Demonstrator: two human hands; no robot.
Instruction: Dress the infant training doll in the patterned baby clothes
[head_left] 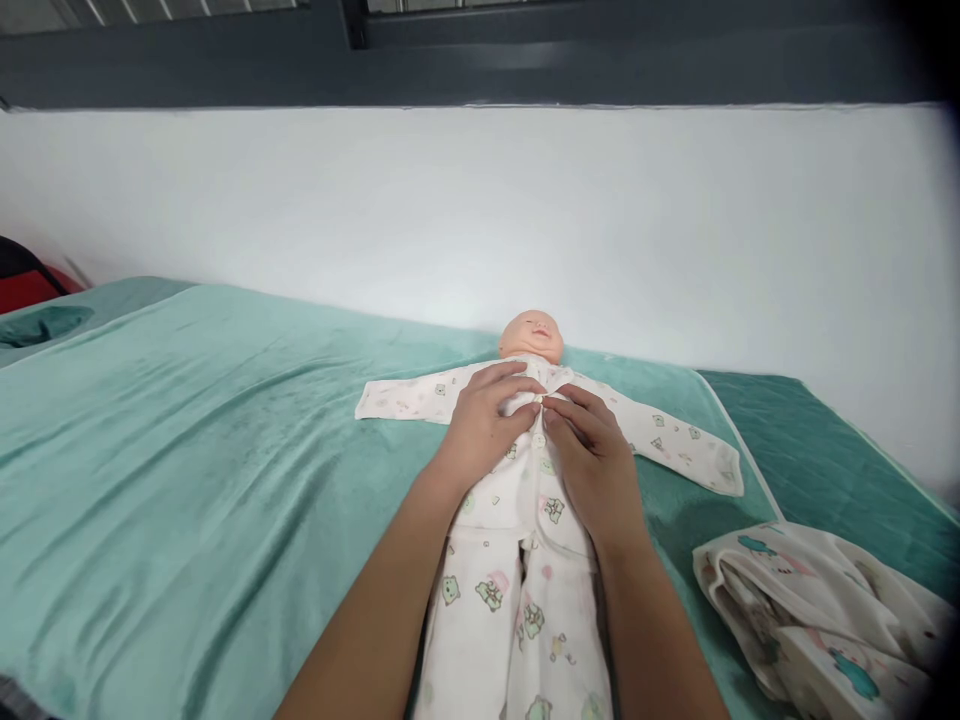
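A pale teal towel [187,450] covered most of the bed, rumpled into soft folds. A darker green sheet [825,450] showed past its right edge. The bed stood against a plain white wall [525,210], with a dark window frame [480,60] running along the top of it. Something red [26,285] peeked out at the far left corner.

The doll [531,335] lay on its back on the towel, its head at the far edge by the wall and its legs pointing to the near edge. It wore a white printed sleepsuit [517,600] with the sleeves spread flat. The person's left hand [484,420] rested on the doll's chest, fingers curled close and pinching the suit's front. The right hand [592,455] met it fingertip to fingertip, drawn narrow on the fabric at the top snap [538,400]. A folded printed cloth [817,610] lay at the near right corner, well apart from the hands.
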